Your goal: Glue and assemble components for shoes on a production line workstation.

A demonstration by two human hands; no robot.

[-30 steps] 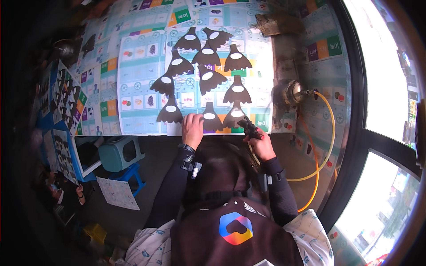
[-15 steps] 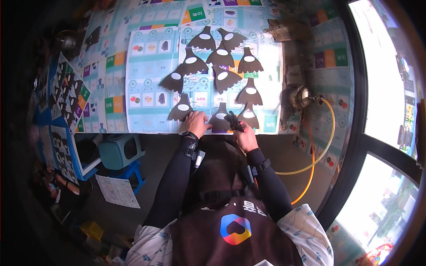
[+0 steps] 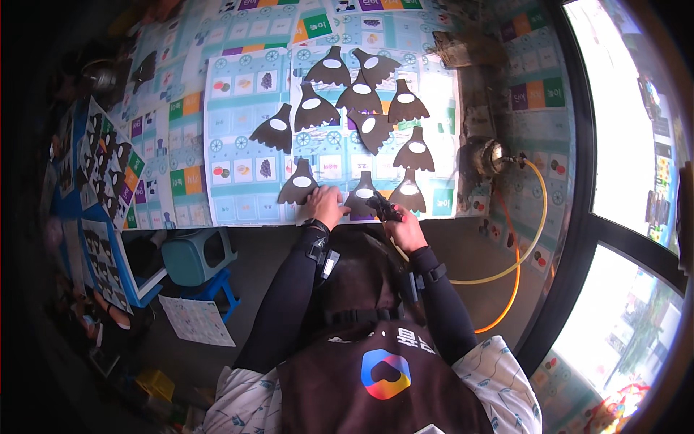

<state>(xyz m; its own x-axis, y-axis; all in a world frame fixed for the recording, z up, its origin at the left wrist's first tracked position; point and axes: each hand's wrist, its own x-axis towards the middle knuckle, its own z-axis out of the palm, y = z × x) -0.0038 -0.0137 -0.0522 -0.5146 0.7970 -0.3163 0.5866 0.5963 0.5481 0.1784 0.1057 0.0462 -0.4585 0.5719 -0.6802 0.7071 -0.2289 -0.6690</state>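
Observation:
Several dark brown fan-shaped cutouts, each with a white oval, lie spread over a printed sheet on the table. My left hand rests flat at the table's near edge, fingertips on the lower middle cutout. My right hand grips a small black tool whose tip sits at the bottom edge of that same cutout. Two more cutouts flank it, one to the left and one to the right.
A metal pot-like burner stands at the table's right with a yellow and orange hose looping down to the floor. A teal box sits under the table edge, a paper sheet lies on the floor, and windows line the right.
My right hand with the black tool has shifted a little left, from the right-hand cutout toward the lower middle one. My left hand stays at the table edge. The view has drifted slightly.

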